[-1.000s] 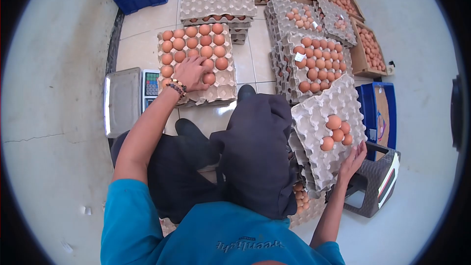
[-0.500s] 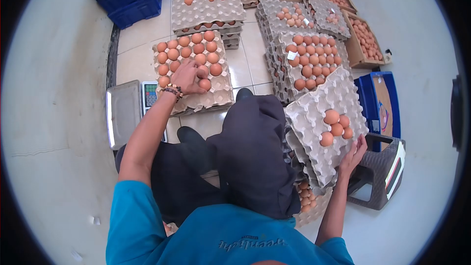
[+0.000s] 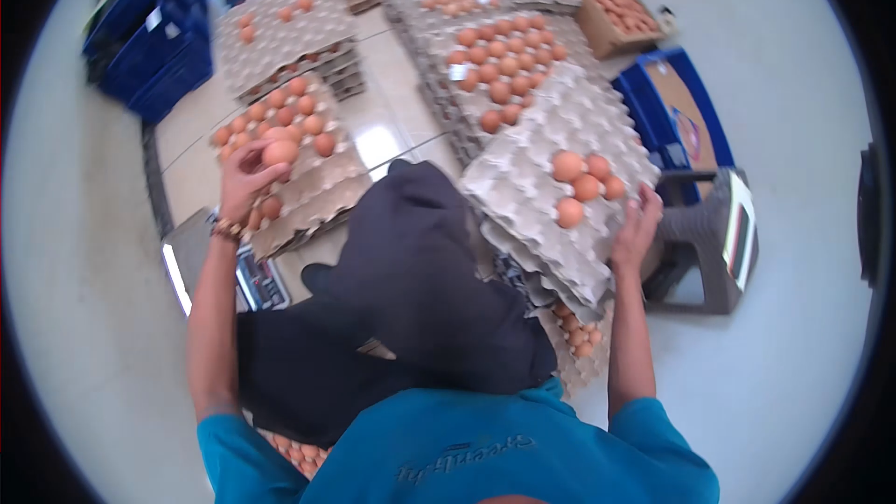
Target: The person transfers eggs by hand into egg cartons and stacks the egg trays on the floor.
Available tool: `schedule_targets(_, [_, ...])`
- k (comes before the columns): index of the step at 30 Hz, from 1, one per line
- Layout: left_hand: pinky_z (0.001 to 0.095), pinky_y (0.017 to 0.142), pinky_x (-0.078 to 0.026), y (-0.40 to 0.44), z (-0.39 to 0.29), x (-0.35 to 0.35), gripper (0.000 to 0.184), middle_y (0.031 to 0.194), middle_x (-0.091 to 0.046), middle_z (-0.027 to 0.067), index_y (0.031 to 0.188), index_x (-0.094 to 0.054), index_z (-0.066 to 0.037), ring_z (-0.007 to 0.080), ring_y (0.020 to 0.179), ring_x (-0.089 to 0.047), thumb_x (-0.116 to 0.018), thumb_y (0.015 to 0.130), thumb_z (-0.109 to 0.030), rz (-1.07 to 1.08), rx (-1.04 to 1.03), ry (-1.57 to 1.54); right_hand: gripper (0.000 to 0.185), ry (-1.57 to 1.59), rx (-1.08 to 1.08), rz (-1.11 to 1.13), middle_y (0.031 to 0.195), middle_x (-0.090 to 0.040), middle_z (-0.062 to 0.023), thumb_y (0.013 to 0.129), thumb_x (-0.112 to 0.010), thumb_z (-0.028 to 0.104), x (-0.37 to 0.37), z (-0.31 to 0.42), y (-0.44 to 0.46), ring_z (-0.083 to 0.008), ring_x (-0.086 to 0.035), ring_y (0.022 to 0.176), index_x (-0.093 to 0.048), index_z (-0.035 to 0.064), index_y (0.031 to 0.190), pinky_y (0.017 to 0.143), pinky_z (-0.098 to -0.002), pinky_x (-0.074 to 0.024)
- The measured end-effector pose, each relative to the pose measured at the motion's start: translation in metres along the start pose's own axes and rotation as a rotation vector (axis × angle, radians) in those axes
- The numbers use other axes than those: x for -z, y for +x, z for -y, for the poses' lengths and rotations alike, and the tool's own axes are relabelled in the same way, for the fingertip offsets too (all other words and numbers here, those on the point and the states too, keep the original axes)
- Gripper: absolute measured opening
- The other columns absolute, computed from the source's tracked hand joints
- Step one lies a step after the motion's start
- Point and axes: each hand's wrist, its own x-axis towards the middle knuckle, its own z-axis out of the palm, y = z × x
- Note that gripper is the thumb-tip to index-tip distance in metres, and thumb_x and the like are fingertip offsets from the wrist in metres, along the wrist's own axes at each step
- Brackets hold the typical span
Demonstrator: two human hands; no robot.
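My left hand is closed round a brown egg, and a second egg seems to sit against it under the fingers. It is above a cardboard egg tray whose far part holds several eggs; the near right cups are bare. At the right edge of a tilted stack of cardboard trays is my right hand, its fingers gripping the rim. Several loose eggs sit in the top tray of that stack. The view is slightly blurred.
Beside the left tray is a weighing scale. More stacked trays with eggs stand ahead, with a wooden crate of eggs behind. Blue crates stand far left; a blue bin and grey stool are right.
My left hand has lifted from the left tray with egg in it, leaving bare cups. The whole view has turned, shifting the scene left. My right hand stays at the tray rim.
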Motion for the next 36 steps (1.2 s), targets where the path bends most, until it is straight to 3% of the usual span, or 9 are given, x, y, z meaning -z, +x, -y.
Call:
schedule_targets(5, [0.0355,0.107,-0.05,0.025,-0.091,-0.091,0.048,0.126,-0.061,0.0148,0.118,-0.064,0.002,0.0209,0.121,-0.059,-0.084,0.074,0.0,0.327,-0.307,0.0,0.044,0.042,0.017,-0.02,0.13,-0.053,-0.0202,0.096,-0.053,0.023,0.001,0.001,-0.001,-0.0344,-0.05,0.124,-0.051,-0.0017,0.133,0.11,-0.0415,-0.0348])
schedule_targets(9, [0.0404,0.105,-0.047,0.052,-0.173,-0.211,0.051,0.139,-0.056,0.0137,0.111,-0.07,-0.005,0.0256,0.123,-0.059,-0.089,0.065,-0.013,0.608,-0.75,0.524,0.045,0.079,0.015,-0.033,0.131,-0.052,-0.0211,0.096,-0.053,0.025,-0.001,0.002,-0.001,-0.0362,-0.049,0.124,-0.051,-0.0019,0.133,0.11,-0.0428,-0.0346])
schedule_targets(13, [0.0383,0.095,-0.05,0.075,-0.188,-0.325,0.045,0.118,-0.062,0.0101,0.1,-0.071,-0.009,0.0296,0.112,-0.061,-0.087,0.058,-0.013,0.811,-1.054,0.734,0.046,0.09,0.01,-0.036,0.131,-0.052,-0.0217,0.096,-0.054,0.026,0.001,0.002,-0.002,-0.0363,-0.049,0.124,-0.051,-0.0022,0.132,0.11,-0.0431,-0.0349])
schedule_targets(19, [0.0404,0.084,-0.054,0.109,-0.172,-0.433,0.04,0.108,-0.064,0.0097,0.091,-0.074,-0.01,0.0291,0.102,-0.064,-0.085,0.053,-0.011,1.093,-0.881,1.193,0.05,0.114,-0.025,-0.038,0.129,-0.052,-0.0221,0.097,-0.052,0.034,0.003,0.009,-0.001,-0.0371,-0.05,0.123,-0.051,-0.0026,0.131,0.108,-0.0434,-0.0358])
schedule_targets(23, [0.0427,0.078,-0.055,0.112,-0.157,-0.459,0.039,0.103,-0.064,0.0121,0.089,-0.074,-0.008,0.0308,0.096,-0.066,-0.085,0.052,-0.016,1.096,-0.706,1.313,0.049,0.126,-0.001,-0.054,0.129,-0.052,-0.0221,0.097,-0.052,0.031,-0.002,0.003,-0.001,-0.0372,-0.05,0.123,-0.051,-0.0028,0.131,0.109,-0.044,-0.0352])
schedule_targets(25, [0.0441,0.077,-0.056,0.112,-0.15,-0.463,0.038,0.103,-0.064,0.0132,0.089,-0.074,-0.008,0.0312,0.095,-0.067,-0.084,0.054,-0.019,1.157,-0.687,1.329,0.048,0.126,-0.008,-0.04,0.129,-0.052,-0.0221,0.096,-0.053,0.03,-0.002,0.003,0.001,-0.0372,-0.049,0.124,-0.051,-0.0029,0.131,0.109,-0.0439,-0.0347])
schedule_targets(29, [0.0427,0.09,-0.052,0.12,-0.169,-0.414,0.041,0.116,-0.063,0.015,0.107,-0.073,-0.01,0.0314,0.108,-0.063,-0.076,0.067,-0.02,0.97,-0.847,0.959,0.042,0.101,0.02,-0.028,0.131,-0.054,-0.0176,0.096,-0.051,0.017,-0.002,0.003,-0.001,-0.0309,-0.05,0.126,-0.051,-0.0004,0.134,0.111,-0.0411,-0.0347])
schedule_targets(32, [0.0427,0.098,-0.047,0.133,-0.177,-0.328,0.05,0.123,-0.06,0.0153,0.127,-0.065,-0.014,0.0335,0.116,-0.057,-0.07,0.077,-0.019,0.74,-0.954,0.717,0.042,0.047,-0.001,-0.035,0.131,-0.053,-0.0176,0.096,-0.051,0.017,-0.004,-0.004,-0.004,-0.0307,-0.049,0.126,-0.051,-0.0008,0.134,0.111,-0.0408,-0.0338])
schedule_targets(36, [0.0455,0.091,-0.05,0.129,-0.126,-0.17,0.044,0.112,-0.064,0.0168,0.123,-0.066,-0.008,0.0352,0.105,-0.061,-0.067,0.082,-0.024,0.406,-0.767,0.842,0.044,0.074,-0.001,-0.016,0.132,-0.052,-0.0205,0.097,-0.05,0.02,-0.009,-0.017,-0.005,-0.0344,-0.048,0.126,-0.049,-0.004,0.134,0.112,-0.0437,-0.032])
